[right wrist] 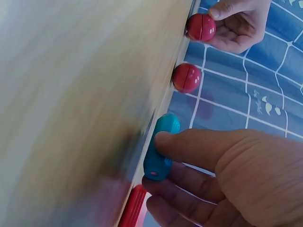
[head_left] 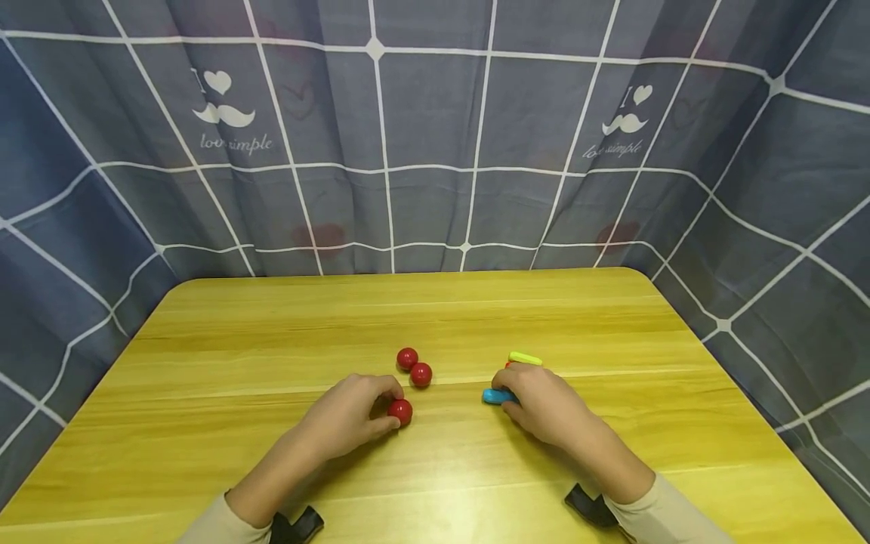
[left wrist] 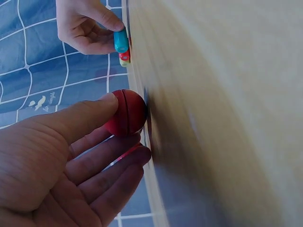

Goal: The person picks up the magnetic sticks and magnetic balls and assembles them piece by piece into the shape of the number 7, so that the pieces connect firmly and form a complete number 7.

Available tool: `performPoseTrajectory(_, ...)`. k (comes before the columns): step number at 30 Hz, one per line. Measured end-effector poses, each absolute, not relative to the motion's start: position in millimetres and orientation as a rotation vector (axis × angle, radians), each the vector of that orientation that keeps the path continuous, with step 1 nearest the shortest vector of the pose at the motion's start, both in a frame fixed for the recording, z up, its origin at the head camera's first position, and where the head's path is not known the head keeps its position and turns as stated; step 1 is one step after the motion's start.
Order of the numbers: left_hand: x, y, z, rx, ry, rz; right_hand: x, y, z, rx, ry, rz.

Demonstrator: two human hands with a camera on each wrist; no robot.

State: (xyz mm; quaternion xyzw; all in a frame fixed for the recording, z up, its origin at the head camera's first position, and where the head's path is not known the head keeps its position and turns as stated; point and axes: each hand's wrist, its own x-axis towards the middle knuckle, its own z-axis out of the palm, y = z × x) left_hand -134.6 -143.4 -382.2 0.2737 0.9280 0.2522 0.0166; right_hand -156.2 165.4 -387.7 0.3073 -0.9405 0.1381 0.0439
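Observation:
My left hand (head_left: 348,414) pinches a glossy red ball (head_left: 401,412) between thumb and fingers, down at the tabletop. A dark seam runs around this ball (left wrist: 127,112) in the left wrist view. Just beyond it, two more red balls lie close together, a nearer ball (head_left: 421,375) and a farther ball (head_left: 407,358). Over to the right, my right hand (head_left: 547,402) pinches a small blue rounded stick (head_left: 496,396) near the table, the thumb on one side. A similar red stick (right wrist: 132,210) and a yellow-green stick (head_left: 526,358) lie beside it; the red one is mostly hidden in the head view.
The yellow wood-grain table (head_left: 448,317) has rounded far corners. Behind and along both sides hangs a grey-blue curtain (head_left: 435,113) with white grid lines. A black strap (head_left: 297,525) is around the left wrist, and another black strap (head_left: 590,506) around the right.

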Motion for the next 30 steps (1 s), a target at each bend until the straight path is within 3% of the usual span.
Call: performPoseTrajectory(30, -134, -144, -381, 0.854, 2.860, 0.787, -144, 127, -383, 1.100, -2.839, 0.427)
